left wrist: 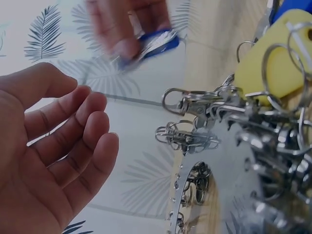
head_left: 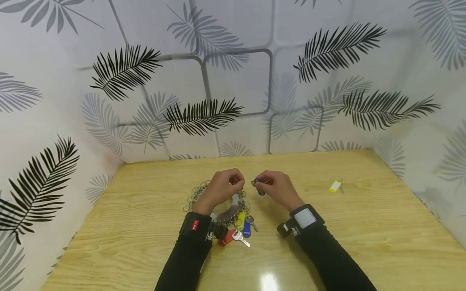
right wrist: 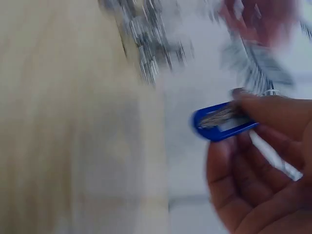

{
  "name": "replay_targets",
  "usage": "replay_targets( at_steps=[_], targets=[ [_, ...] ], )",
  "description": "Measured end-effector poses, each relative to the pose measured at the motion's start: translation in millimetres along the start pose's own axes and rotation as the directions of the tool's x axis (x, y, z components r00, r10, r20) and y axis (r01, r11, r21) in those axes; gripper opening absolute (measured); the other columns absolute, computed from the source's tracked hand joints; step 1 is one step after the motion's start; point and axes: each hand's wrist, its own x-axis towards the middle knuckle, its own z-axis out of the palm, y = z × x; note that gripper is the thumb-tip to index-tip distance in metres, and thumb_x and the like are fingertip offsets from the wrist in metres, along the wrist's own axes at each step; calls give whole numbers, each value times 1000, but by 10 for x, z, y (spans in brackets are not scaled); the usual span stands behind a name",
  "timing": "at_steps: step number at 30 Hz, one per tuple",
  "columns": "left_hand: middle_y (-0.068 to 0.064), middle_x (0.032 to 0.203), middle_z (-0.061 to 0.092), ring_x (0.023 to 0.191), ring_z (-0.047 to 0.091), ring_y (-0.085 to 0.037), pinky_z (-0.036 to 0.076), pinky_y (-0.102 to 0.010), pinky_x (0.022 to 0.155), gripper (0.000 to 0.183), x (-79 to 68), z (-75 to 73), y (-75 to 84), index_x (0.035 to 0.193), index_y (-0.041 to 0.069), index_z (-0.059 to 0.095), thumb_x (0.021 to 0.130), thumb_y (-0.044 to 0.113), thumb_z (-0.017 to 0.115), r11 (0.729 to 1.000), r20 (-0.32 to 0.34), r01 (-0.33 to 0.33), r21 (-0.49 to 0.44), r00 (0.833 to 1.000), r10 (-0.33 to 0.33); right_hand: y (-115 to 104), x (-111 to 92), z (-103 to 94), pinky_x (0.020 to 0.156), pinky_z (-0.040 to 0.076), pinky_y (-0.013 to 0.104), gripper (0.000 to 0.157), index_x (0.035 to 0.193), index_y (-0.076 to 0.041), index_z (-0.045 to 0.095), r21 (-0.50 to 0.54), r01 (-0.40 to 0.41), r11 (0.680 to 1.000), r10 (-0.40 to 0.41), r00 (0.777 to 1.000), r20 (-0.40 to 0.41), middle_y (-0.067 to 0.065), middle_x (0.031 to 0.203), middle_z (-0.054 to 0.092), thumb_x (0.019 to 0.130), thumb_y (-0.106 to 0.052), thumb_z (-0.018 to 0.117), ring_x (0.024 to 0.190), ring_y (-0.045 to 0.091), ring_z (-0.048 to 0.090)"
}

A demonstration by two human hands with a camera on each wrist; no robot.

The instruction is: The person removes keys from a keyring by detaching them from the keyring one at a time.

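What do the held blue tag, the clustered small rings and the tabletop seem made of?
The blue tag looks like smooth plastic, given its even colour and rounded end. The small rings seem polished metal: silvery with bright glints. The tabletop shows wood grain and glare, so perhaps varnished wood or laminate.

Blue tag [right wrist: 207, 133] half covered by the right hand [head_left: 278, 186], rings partly lost behind the left hand [head_left: 220, 185].
Under the right thumb, the tag's near end is hidden, and the metal piece [right wrist: 217, 118] on it is too smeared to make out; beyond those fingers, the left hand blurs, cut by the right wrist view's top edge. Beside the left fingers, a yellow tag [left wrist: 261, 73] runs off the left wrist view's right edge, crossed by rings [left wrist: 263, 105]. Far right of the right fingers, another yellow tag's label [head_left: 335, 186] is too small to read.
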Motion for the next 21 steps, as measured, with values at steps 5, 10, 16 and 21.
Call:
replay_targets(
  at_steps=[5,10,16,21],
  targets=[
    [3,86,64,80,59,-12,49,-32,72,9,-31,-45,14,98,9,68,95,16,62,1000,-31,-5,8,999,5,383,-43,-542,71,55,34,27,108,-2,69,-5,-286,958,286,957,43,16,106,68,89,-21,70,86,25,67],
    [4,85,62,80,58,-12,49,-32,72,5,-48,-46,23,95,13,67,95,16,62,1000,-30,19,-1,999,-19,808,-126,-1041,81,52,44,39,112,7,66,-182,-373,910,389,919,61,25,109,65,90,-24,67,94,34,64],
    [4,85,63,81,58,-12,49,-32,72,6,-50,-29,34,96,14,67,95,17,62,1000,-10,16,-2,1000,-16,1094,-221,-1343,82,49,51,35,99,6,72,-372,-357,857,382,924,-9,21,98,70,85,-26,71,95,40,62],
    [4,84,63,80,58,-12,49,-33,71,5,-29,-31,48,95,14,67,94,16,63,1000,-25,13,-14,1000,-13,1125,-202,-1423,66,50,42,27,84,3,75,-422,-343,839,334,937,-97,17,86,71,79,-24,75,79,33,63]
  ],
)
